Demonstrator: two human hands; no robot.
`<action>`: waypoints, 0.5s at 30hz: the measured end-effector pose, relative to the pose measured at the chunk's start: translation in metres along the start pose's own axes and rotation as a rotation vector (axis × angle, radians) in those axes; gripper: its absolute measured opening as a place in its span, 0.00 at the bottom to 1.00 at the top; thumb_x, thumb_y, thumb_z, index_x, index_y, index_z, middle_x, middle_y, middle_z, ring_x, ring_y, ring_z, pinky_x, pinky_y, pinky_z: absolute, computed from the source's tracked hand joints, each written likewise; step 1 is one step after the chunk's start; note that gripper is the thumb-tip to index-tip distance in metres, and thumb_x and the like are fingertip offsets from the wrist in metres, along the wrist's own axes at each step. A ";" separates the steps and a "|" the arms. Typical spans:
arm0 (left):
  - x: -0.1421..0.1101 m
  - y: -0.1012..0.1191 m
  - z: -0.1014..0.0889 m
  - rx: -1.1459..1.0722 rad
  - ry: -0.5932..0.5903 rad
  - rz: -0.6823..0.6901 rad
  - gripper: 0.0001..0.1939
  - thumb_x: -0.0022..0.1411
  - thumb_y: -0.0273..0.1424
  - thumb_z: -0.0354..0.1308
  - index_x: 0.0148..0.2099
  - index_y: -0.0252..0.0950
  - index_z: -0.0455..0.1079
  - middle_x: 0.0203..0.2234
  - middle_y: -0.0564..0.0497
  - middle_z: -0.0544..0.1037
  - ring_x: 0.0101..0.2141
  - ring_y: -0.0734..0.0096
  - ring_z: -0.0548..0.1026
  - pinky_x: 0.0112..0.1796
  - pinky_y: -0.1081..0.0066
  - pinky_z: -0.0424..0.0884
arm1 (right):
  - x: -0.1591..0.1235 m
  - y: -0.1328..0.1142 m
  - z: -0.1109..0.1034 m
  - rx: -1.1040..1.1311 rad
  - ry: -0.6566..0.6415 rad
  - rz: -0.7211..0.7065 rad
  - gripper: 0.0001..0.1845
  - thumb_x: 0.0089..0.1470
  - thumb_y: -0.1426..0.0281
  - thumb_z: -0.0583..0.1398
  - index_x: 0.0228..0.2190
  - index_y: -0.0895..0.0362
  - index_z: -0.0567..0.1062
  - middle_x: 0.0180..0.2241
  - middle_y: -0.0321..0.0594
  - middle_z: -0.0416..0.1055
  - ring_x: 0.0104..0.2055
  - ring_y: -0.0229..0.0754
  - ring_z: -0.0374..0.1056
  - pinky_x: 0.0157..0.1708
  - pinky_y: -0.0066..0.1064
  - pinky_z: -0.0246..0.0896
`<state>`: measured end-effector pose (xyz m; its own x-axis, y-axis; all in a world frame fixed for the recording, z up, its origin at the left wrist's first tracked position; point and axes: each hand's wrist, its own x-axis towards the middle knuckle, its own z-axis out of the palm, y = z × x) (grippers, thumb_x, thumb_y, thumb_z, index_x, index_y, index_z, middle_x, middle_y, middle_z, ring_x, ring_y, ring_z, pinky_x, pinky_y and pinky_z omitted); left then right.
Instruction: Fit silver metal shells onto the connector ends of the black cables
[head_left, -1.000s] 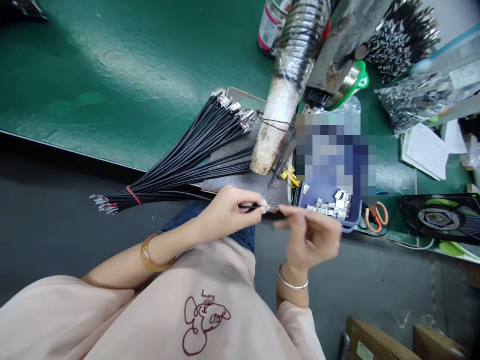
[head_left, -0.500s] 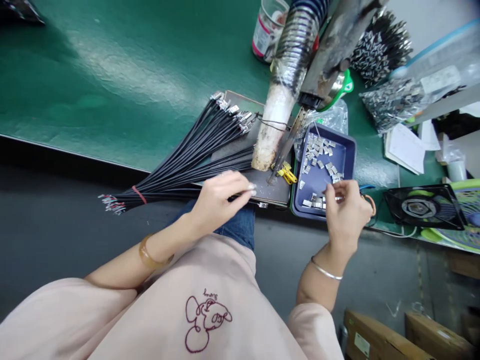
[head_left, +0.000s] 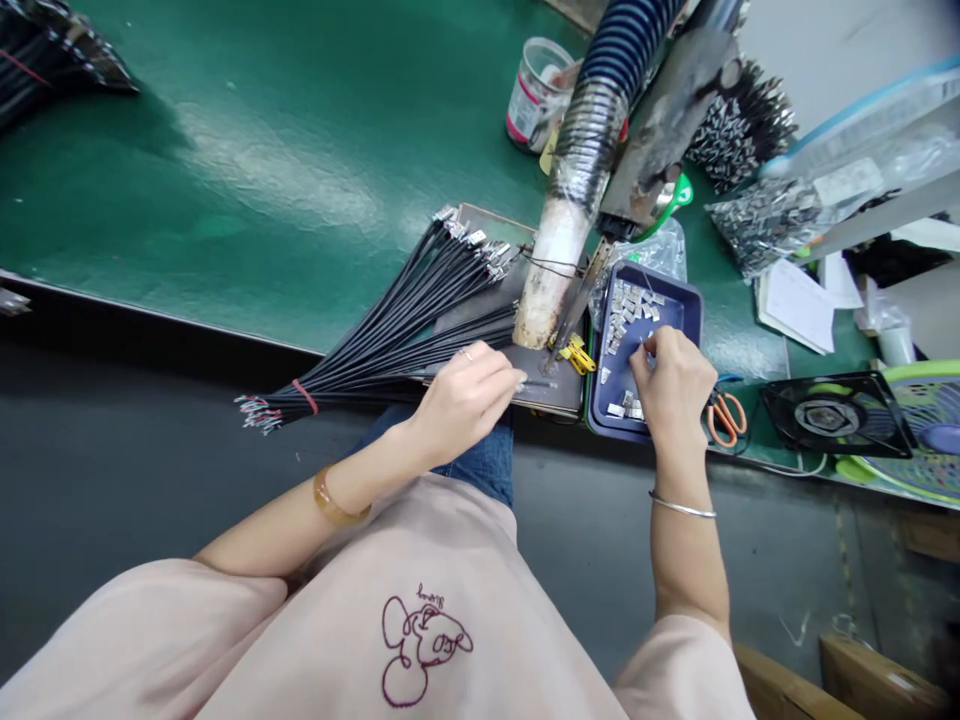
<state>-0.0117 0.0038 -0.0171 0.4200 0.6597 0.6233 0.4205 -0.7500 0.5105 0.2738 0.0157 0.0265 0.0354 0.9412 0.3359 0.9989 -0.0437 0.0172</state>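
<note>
My left hand (head_left: 466, 393) is closed in a pinch on the end of a thin black cable (head_left: 534, 383), whose tip points right over a dark plate (head_left: 555, 390). Behind it a bundle of black cables (head_left: 405, 330) fans out, tied with a red band, with metal plugs at the far ends. My right hand (head_left: 670, 378) reaches into a blue tray (head_left: 694, 310) of small metal shells (head_left: 628, 305), fingertips pinched among them. What they hold is too small to make out.
A wrapped hose and metal fixture (head_left: 570, 210) slant down to the plate. A jar (head_left: 534, 95) stands behind. Orange scissors (head_left: 723, 420), a black fan (head_left: 825, 415), papers (head_left: 796, 300) and bags of metal parts (head_left: 757, 215) lie right. More cables (head_left: 52, 60) lie top left on the green mat (head_left: 262, 170).
My right hand left the cable tip and moved right into the blue tray, then deeper among the shells. My left hand kept hold of the cable and shifted slightly toward the plate.
</note>
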 end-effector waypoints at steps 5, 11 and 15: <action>-0.008 0.016 0.000 -0.244 -0.116 0.047 0.12 0.68 0.23 0.51 0.48 0.32 0.75 0.29 0.48 0.80 0.30 0.70 0.76 0.36 0.71 0.71 | -0.025 -0.014 -0.017 0.345 0.241 0.137 0.06 0.56 0.69 0.59 0.27 0.55 0.67 0.34 0.40 0.73 0.35 0.40 0.70 0.32 0.31 0.65; 0.005 0.019 -0.008 -0.857 -0.251 -0.632 0.09 0.65 0.26 0.53 0.33 0.31 0.73 0.18 0.53 0.76 0.16 0.80 0.67 0.21 0.77 0.62 | -0.066 -0.074 -0.038 0.958 0.159 0.247 0.10 0.54 0.69 0.64 0.27 0.55 0.68 0.32 0.35 0.75 0.27 0.35 0.74 0.28 0.30 0.73; 0.015 0.018 -0.011 -1.061 -0.260 -0.813 0.06 0.62 0.27 0.56 0.31 0.32 0.69 0.15 0.55 0.74 0.16 0.82 0.66 0.22 0.79 0.61 | -0.079 -0.106 -0.026 0.948 0.253 0.126 0.05 0.54 0.75 0.65 0.31 0.55 0.73 0.36 0.37 0.77 0.36 0.39 0.77 0.37 0.34 0.76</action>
<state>-0.0068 0.0000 0.0079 0.5395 0.8306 -0.1381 -0.1462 0.2539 0.9561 0.1647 -0.0628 0.0226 0.2457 0.8442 0.4764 0.6036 0.2513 -0.7567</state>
